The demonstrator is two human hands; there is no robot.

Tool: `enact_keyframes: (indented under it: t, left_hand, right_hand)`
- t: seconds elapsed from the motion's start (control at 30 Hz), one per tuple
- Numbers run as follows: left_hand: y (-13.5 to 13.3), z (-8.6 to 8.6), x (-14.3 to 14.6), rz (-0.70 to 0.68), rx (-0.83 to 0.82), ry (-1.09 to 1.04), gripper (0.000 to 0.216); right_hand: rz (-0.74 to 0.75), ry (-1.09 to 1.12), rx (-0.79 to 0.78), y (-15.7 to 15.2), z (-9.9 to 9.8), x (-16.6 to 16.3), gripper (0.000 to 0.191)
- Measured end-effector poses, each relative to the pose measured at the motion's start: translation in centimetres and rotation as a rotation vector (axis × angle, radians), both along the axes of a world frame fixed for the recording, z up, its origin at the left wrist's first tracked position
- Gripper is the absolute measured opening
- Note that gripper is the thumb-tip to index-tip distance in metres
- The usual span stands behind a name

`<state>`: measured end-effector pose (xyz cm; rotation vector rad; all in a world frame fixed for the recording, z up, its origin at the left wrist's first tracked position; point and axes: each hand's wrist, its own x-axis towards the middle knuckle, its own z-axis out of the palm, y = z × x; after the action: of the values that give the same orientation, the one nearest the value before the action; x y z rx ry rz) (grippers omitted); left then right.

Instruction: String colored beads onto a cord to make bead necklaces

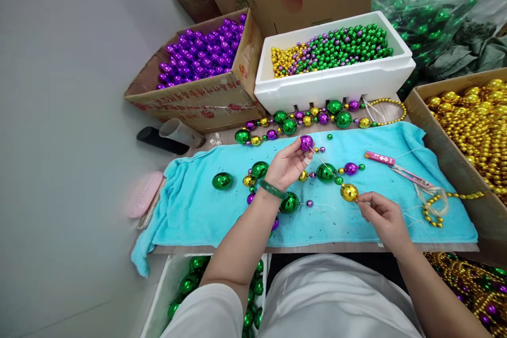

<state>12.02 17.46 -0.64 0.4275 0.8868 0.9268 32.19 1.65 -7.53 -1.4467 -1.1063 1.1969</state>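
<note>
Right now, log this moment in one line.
left hand: holding purple bead; right hand: pinching beside gold bead; string: between hands; blue towel: beneath

Glossy purple bead [306,142], matt cloth towel [190,211]

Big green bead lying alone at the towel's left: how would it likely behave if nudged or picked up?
The green bead would probably roll, being rounded and apparently unstrung, though the towel's fuzzy surface may slow it. Its glossy finish suggests it could be slippery to pinch.
</note>
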Motion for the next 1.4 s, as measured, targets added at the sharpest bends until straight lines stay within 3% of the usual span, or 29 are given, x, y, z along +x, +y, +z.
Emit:
enact_keyframes:
  t: [0.13, 0.27, 0.47, 0.53, 0.63, 0.8, 0.9, 0.97, 1.13, 1.3, 1.4]
  left_hand:
    - [-0.1, 0.0, -0.1, -0.009, 0.026, 0.014, 0.017]
    - [-0.6, -0.1, 0.2, -0.036, 0.187, 0.058, 0.021]
    - [-2.4, -0.5, 1.8, -0.196, 0.29, 0.142, 0.038]
    - [-2.7, -0.4, 2.0, -0.322, 0.352, 0.22, 0.042]
    - [-1.3, -0.3, 1.9, -0.553, 0.508, 0.437, 0.043]
    - [3.7, -2.2, 1.6, -0.488, 0.929, 1.213, 0.024]
    - [5.4, -4.1, 2.1, -0.701, 0.986, 1.49, 0.023]
    - [5.8, -5.0, 2.3, -0.757, 0.964, 1.568, 0.026]
    - [5.8, -5.8, 2.1, -0.719, 0.896, 1.574, 0.021]
    - [5.5, -5.0, 1.8, -0.632, 0.851, 1.454, 0.021]
    - [4.7, -3.6, 1.5, -0.485, 0.642, 0.978, 0.024]
  right_hand:
    - [-0.005, -0.002, -0.009, 0.1, -0.1, 0.0, 0.02]
    - [-0.017, -0.005, -0.003, 0.3, -0.1, -0.1, 0.02]
    - [-0.033, 0.019, 0.013, 0.9, -0.4, -0.4, 0.019]
    - [-0.05, 0.04, 0.021, 1.0, -0.6, -0.5, 0.018]
    - [-0.092, 0.075, 0.04, 1.2, -0.8, -0.3, 0.018]
    - [-0.176, 0.095, 0.057, 1.3, -0.4, 0.5, 0.018]
    - [-0.19, 0.104, 0.054, 1.3, -0.3, 0.8, 0.019]
    - [-0.191, 0.104, 0.052, 1.2, -0.3, 0.9, 0.019]
    - [-0.19, 0.093, 0.044, 1.3, -0.6, 1.0, 0.019]
    - [-0.171, 0.064, 0.027, 1.2, -0.9, 1.0, 0.019]
    - [-0.141, 0.055, 0.017, 1.1, -1.0, 0.9, 0.02]
